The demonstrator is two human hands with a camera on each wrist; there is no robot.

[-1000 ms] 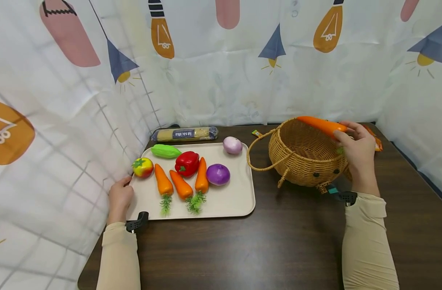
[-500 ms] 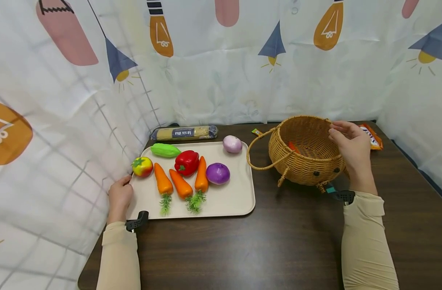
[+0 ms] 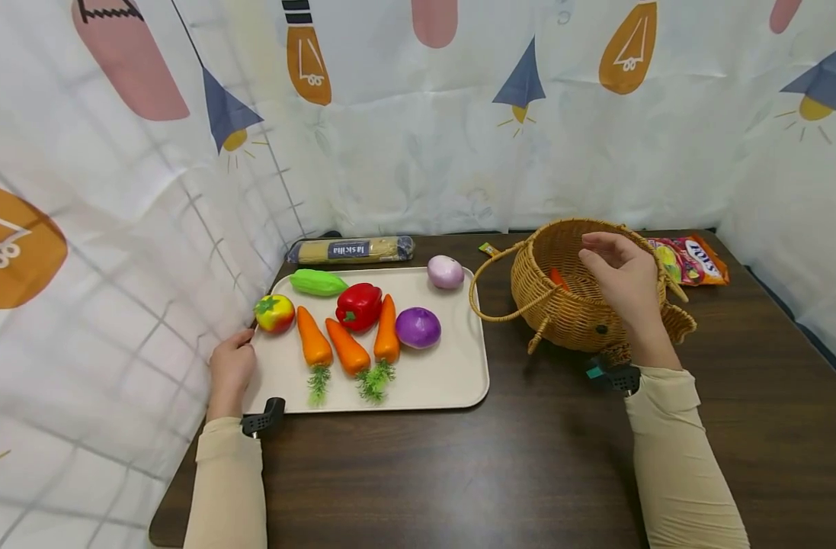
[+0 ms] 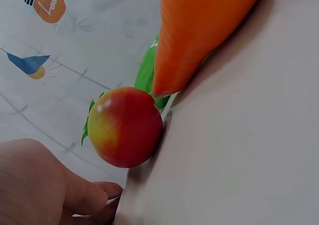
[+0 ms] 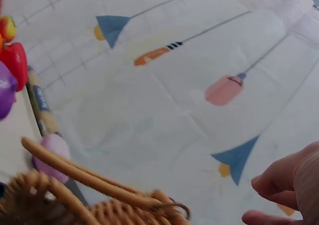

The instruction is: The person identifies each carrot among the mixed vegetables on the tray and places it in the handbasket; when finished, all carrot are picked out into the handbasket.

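My left hand (image 3: 232,371) grips the left edge of a cream tray (image 3: 445,385); in the left wrist view its thumb and fingers meet at the rim beside a red-yellow tomato-like fruit (image 4: 125,127). On the tray lie three toy carrots (image 3: 314,338), a red bell pepper (image 3: 359,306), a green vegetable (image 3: 318,282), a purple onion-like vegetable (image 3: 418,328) and a pale purple one (image 3: 446,272). Above the wicker basket (image 3: 548,313) hovers my right hand (image 3: 626,282), fingers loosely bent with nothing between them. Inside the basket an orange carrot (image 3: 558,278) shows partly; its remainder is hidden.
A pack of spaghetti (image 3: 352,250) lies behind the tray. Right of the basket is a colourful snack bag (image 3: 692,261), and a small green-yellow packet (image 3: 488,249) sits at its back left. The basket's handle (image 3: 482,305) leans left. Curtains enclose the dark table (image 3: 459,480).
My right hand has let the carrot go into the basket, then moved left from the right rim to over the opening, uncovering the snack bag. The left hand stays at the tray.
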